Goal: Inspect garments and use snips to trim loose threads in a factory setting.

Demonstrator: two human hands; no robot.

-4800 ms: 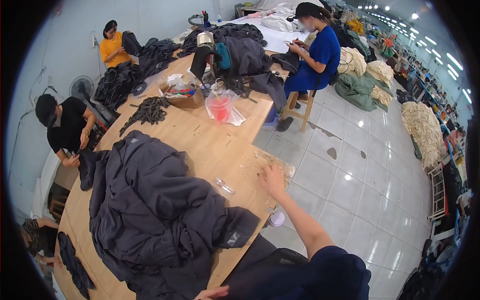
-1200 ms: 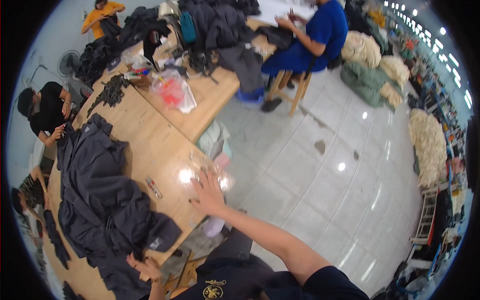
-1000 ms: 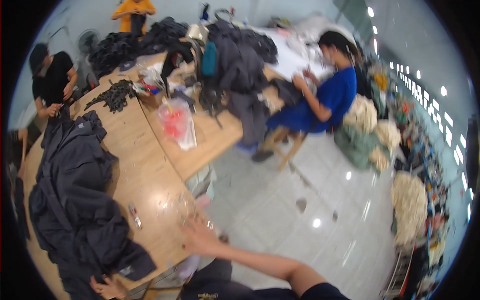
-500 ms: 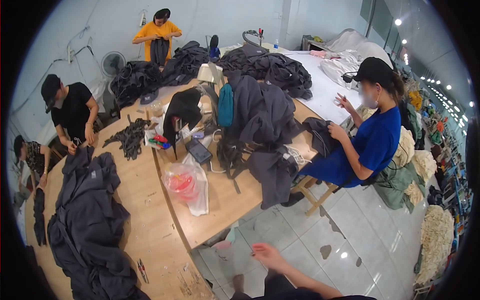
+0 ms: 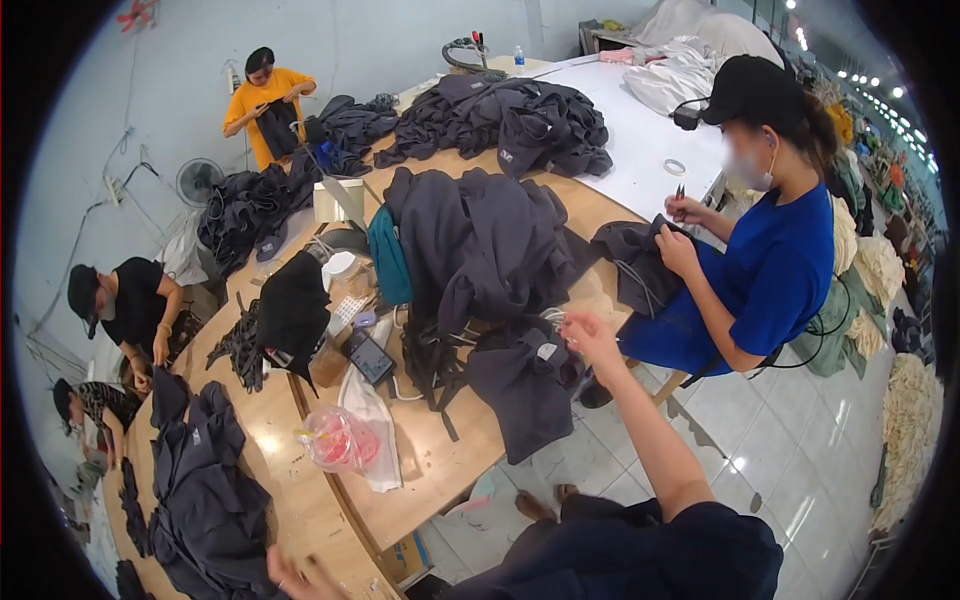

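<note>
My right hand (image 5: 592, 338) reaches over the near table corner, its fingers slightly bent and apart. It is right beside a bundle of white cords (image 5: 553, 318) and a dark grey garment (image 5: 525, 385) that hangs over the table edge with a small pale patch on it. Whether the fingertips touch the cords or cloth is hard to make out. At the lower edge my left hand (image 5: 300, 578) is smeared by motion, low over the left table beside a long heap of dark grey garments (image 5: 208, 490). Its fingers are too blurred to read.
A person in blue (image 5: 775, 265) sits at the right, holding a small tool and dark cloth. Large garment heaps (image 5: 480, 240) cover the table. A pink-lidded plastic cup (image 5: 340, 440), a phone-like device (image 5: 368, 357) and a black cap-like cloth (image 5: 293, 310) stand nearer. Three more people work behind.
My right hand has moved from low over the floor up to the garment at the table corner. My left hand has come into view at the bottom. The whole view has shifted.
</note>
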